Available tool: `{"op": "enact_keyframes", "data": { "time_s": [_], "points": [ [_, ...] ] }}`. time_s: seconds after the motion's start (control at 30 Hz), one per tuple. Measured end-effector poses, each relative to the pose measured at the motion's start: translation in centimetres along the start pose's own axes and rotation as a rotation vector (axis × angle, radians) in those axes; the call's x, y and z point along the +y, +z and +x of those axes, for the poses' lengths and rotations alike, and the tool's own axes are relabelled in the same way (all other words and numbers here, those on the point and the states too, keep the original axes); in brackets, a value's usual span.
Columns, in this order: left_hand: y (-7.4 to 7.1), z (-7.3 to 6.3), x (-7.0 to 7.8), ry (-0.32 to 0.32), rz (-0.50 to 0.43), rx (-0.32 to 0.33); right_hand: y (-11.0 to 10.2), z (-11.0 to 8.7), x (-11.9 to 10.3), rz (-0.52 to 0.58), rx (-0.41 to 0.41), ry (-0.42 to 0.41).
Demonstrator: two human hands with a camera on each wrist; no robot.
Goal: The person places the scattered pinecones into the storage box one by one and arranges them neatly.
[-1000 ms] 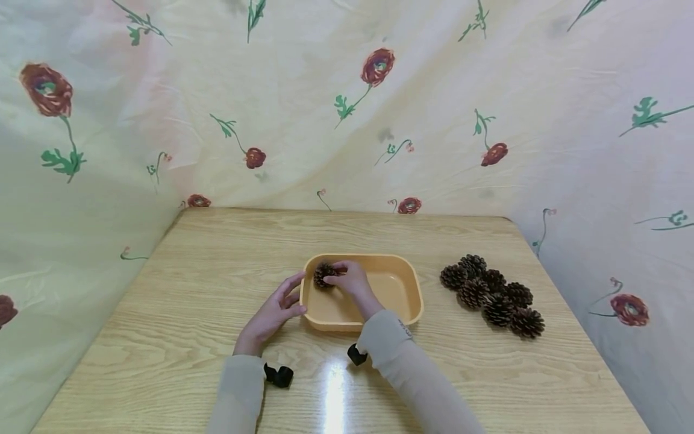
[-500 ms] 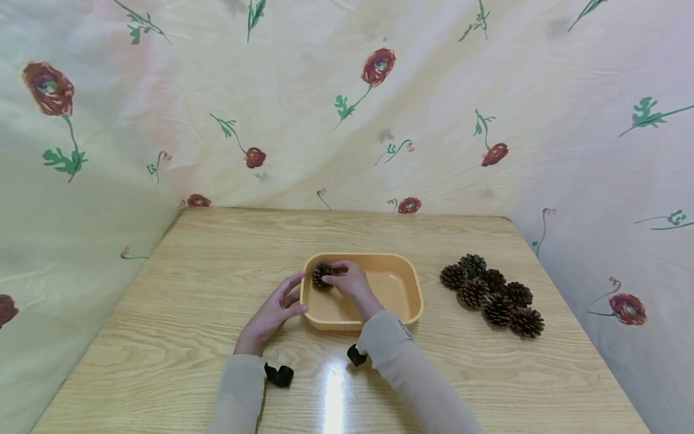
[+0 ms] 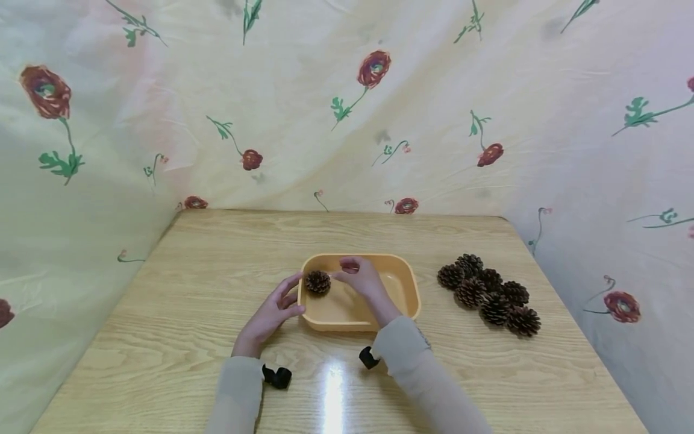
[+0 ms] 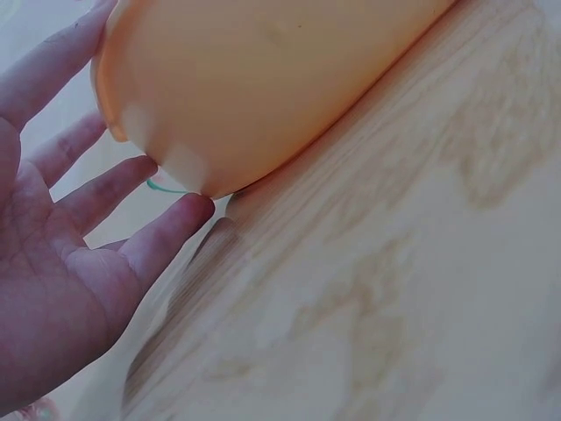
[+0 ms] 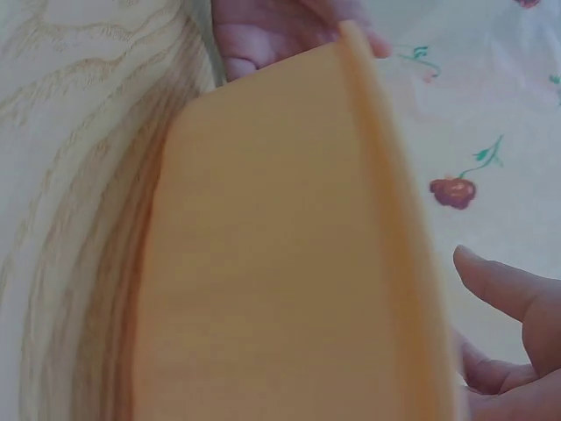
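A light orange plastic tub (image 3: 347,326) stands on the wooden table, with one brown pine cone (image 3: 317,283) lying at its left end. My left hand (image 3: 273,310) rests against the tub's left side; in the left wrist view its spread fingertips (image 4: 200,207) touch the outer wall. Over the tub's interior hovers my right hand (image 3: 362,279), just right of the pine cone and apart from it, thumb and fingers parted with nothing between them. The right wrist view shows that hand's thumb (image 5: 500,285) above the rim, while the tub wall hides the pine cone.
To the right of the tub, several pine cones (image 3: 490,295) lie in a cluster on the table (image 3: 238,241). A flowered cloth (image 3: 303,90) hangs behind and at both sides. Each wrist wears a small black camera (image 3: 282,378).
My right hand has let go of the pine cone and drawn back to the right. The cone now lies at the tub's left end. The left hand stays put.
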State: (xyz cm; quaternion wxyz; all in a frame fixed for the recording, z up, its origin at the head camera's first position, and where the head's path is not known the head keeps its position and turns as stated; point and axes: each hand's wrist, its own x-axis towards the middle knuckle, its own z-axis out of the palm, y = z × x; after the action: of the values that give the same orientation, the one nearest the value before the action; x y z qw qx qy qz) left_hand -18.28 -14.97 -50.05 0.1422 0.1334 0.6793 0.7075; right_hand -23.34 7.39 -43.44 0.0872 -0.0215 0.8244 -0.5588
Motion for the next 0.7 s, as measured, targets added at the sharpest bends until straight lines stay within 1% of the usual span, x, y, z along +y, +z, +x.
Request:
{"op": "enact_keyframes", "data": {
  "time_s": [0.17, 0.4, 0.5, 0.7],
  "points": [
    [0.0, 0.0, -0.1, -0.005, 0.013, 0.009, -1.7, -1.0, 0.0, 0.009, -0.018, -0.026],
    [-0.1, 0.0, -0.4, -0.009, 0.025, 0.013, -4.0, -3.0, -0.2, 0.025, -0.037, -0.038],
    [-0.2, 0.0, -0.5, -0.008, 0.034, 0.012, -4.7, -3.5, 0.0, 0.036, -0.041, -0.064],
    [-0.1, 0.1, -0.4, 0.001, 0.021, 0.006, -5.5, -4.4, 0.4, 0.043, -0.03, -0.11]
  ]
}}
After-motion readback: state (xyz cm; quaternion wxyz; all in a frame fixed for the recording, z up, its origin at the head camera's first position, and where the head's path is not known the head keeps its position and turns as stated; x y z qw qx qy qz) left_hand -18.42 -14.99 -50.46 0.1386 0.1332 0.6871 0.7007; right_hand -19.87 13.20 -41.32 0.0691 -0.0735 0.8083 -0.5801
